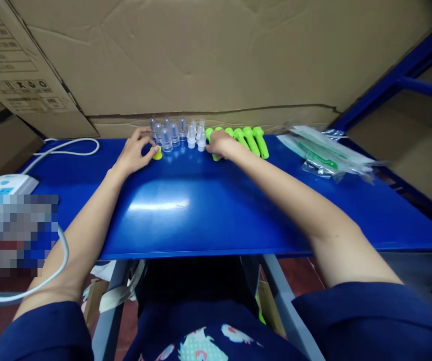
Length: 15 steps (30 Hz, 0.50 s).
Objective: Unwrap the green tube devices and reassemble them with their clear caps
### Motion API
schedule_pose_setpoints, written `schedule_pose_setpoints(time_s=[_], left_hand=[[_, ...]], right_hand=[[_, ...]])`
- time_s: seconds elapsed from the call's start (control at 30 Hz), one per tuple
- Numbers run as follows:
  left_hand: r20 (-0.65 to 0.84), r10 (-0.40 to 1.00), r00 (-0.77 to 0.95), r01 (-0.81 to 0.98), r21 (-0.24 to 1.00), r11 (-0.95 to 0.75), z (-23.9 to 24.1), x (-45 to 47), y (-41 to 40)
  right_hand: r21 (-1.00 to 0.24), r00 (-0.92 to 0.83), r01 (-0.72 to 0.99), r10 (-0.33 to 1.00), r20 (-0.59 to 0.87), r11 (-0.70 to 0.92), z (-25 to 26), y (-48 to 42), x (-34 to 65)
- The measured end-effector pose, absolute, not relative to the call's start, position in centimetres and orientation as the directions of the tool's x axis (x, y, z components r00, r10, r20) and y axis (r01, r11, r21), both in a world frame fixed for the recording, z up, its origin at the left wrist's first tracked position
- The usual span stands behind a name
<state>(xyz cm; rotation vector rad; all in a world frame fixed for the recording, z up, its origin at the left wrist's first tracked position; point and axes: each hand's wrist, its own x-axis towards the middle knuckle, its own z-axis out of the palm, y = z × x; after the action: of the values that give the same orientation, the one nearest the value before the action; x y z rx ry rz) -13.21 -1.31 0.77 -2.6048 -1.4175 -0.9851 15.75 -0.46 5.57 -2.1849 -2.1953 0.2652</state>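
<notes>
My left hand [135,152] is at the back of the blue table, its thumb and a finger closed on a small yellow round piece [158,154]. Its other fingers bend beside a group of clear domed plastic caps [166,140]. Several small white nozzle-like pieces with translucent tips [201,142] stand upright to the right of these. My right hand [221,144] reaches over the left end of a row of bright green plastic handles [251,142], its fingers curled around one of them. The hand hides part of that handle and its neighbours.
The blue table [208,210] backs onto a cardboard sheet [201,60]. Plastic-wrapped packets [329,150] lie at the right. At the left are a white power strip [11,185] and a white cable [63,250] across my left forearm. A blue metal frame [392,82] rises at the right.
</notes>
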Motion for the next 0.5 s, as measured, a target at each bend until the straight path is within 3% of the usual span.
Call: schedule_pose_setpoints(time_s=[0.13,0.33,0.5], left_hand=[[0.500,0.763,0.409,0.752,0.288,-0.592,0.9,-12.9,-1.6],[0.473,0.785,0.400,0.749,0.324,-0.577,1.4,-12.3,-2.1],[0.467,0.800,0.376,0.756,0.345,-0.556,1.4,-12.1,-2.1]], right_hand=[[-0.245,-0.010,0.969,0.996,-0.086,-0.012,4.7,0.1,15.8],[-0.455,-0.078,0.885,0.995,0.063,0.098,3.0,2.1,17.9],[-0.500,-0.037,0.863,0.997,0.068,0.066,4.0,0.5,19.7]])
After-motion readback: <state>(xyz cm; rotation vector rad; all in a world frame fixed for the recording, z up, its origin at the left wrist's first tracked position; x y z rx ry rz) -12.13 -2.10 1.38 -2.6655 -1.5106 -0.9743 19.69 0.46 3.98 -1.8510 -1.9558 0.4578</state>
